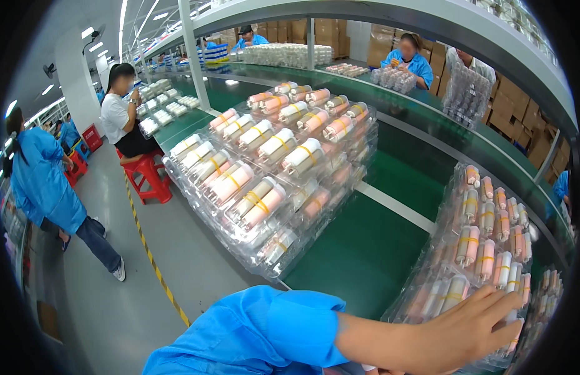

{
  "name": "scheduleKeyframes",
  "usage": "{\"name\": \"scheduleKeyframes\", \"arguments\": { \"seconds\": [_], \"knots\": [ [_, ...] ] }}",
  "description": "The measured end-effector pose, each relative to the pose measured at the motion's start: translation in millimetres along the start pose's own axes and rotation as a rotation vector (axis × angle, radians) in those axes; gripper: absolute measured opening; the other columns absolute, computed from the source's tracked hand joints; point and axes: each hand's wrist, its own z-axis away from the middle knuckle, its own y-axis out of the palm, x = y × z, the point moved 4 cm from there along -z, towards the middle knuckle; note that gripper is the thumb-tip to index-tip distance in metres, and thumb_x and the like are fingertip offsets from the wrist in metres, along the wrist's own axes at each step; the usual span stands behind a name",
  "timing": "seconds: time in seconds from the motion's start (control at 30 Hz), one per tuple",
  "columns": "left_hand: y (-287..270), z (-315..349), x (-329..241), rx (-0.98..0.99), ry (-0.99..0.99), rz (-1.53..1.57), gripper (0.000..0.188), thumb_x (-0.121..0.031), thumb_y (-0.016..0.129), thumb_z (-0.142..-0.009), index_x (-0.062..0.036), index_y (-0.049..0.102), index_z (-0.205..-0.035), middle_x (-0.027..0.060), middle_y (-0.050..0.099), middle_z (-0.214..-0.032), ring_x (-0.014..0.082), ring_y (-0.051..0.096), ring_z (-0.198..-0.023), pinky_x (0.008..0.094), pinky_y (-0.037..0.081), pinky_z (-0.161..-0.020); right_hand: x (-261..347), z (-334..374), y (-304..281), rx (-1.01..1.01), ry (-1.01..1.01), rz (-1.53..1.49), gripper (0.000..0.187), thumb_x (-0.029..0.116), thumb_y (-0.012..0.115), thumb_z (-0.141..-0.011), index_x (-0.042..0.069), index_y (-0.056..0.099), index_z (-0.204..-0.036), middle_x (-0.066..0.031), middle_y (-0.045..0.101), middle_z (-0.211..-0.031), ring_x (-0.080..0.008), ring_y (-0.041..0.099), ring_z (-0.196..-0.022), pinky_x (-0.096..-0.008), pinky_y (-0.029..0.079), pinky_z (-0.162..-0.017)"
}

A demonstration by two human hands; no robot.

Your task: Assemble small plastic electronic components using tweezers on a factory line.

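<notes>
My left hand (452,334), its arm in a blue sleeve, reaches right over a clear plastic tray (421,275) on the near right. Its bent fingers curl down onto a pair of pink and white cylinders (512,334) joined by a yellow band. The hand partly hides that pair and its contact with the fingertips. Similar banded pairs (468,244), pink, white and grey with small metal pins at one end, fill the tray pockets. My right hand is out of view.
A tall stack of filled clear trays (265,219) stands left on the green conveyor belt (340,250). A grey metal post (195,56) rises behind it. Co-workers sit at the far side and left. A person in blue (49,175) walks along the aisle. A red stool (146,175) stands beside the belt.
</notes>
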Motion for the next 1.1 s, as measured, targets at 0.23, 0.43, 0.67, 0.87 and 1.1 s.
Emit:
{"name": "scheduleKeyframes", "arguments": {
  "seconds": [0.23, 0.43, 0.67, 0.87, 1.1],
  "knots": [
    [-46, 40, 16, -0.370, -0.084, 0.391, 0.033, -0.013, 0.060, -0.087, -0.0009, 0.057, -0.117, 0.0201, 0.050, -0.118, 0.0258, 0.051, -0.092, 0.0325, 0.042, -0.073, -7, -9, 9, 0.062, 0.136, -0.129, 0.012, -0.003, 0.063, -0.081, -0.004, 0.062, -0.092, -0.0137, 0.062, -0.092, -0.0197, 0.063, -0.081, -0.0283, 0.051, -0.071],
    [-67, 123, 8, -0.258, -0.775, 0.593, 0.072, 0.007, 0.063, -0.081, 0.0002, 0.023, -0.140, 0.0236, 0.037, -0.138, 0.0253, 0.048, -0.118, 0.0380, 0.042, -0.096, -12, -2, 3, 0.134, 0.149, -0.219, 0.012, -0.003, 0.061, -0.082, -0.005, 0.061, -0.093, -0.0134, 0.059, -0.096, -0.0193, 0.064, -0.083, -0.0285, 0.053, -0.073],
    [-34, 190, -9, -0.432, -1.119, 0.772, 0.054, 0.002, 0.059, -0.085, 0.0023, 0.036, -0.134, 0.0192, 0.043, -0.133, 0.0196, 0.051, -0.111, 0.0317, 0.045, -0.090, -14, 21, -32, -0.027, 0.100, -0.139, 0.013, -0.002, 0.061, -0.082, -0.006, 0.062, -0.095, -0.0161, 0.061, -0.093, -0.0211, 0.064, -0.074, -0.0308, 0.054, -0.069],
    [-1, 192, -18, -0.282, -1.108, 0.745, 0.051, 0.000, 0.057, -0.087, -0.0002, 0.037, -0.134, 0.0133, 0.048, -0.130, 0.0185, 0.045, -0.120, 0.0325, 0.036, -0.101, -8, 33, -47, -0.286, 0.143, -0.235, 0.013, -0.003, 0.067, -0.073, -0.005, 0.062, -0.084, -0.0149, 0.061, -0.083, -0.0205, 0.064, -0.070, -0.0283, 0.052, -0.062],
    [14, 179, -19, -0.143, -0.951, 0.665, 0.051, 0.010, 0.057, -0.078, 0.0020, 0.043, -0.127, 0.0180, 0.049, -0.122, 0.0264, 0.048, -0.119, 0.0369, 0.038, -0.099, 13, 33, -64, -0.339, -0.178, -0.141, 0.018, 0.000, 0.070, -0.072, -0.004, 0.063, -0.087, -0.0160, 0.063, -0.085, -0.0194, 0.063, -0.074, -0.0273, 0.051, -0.066]
  ]
}}
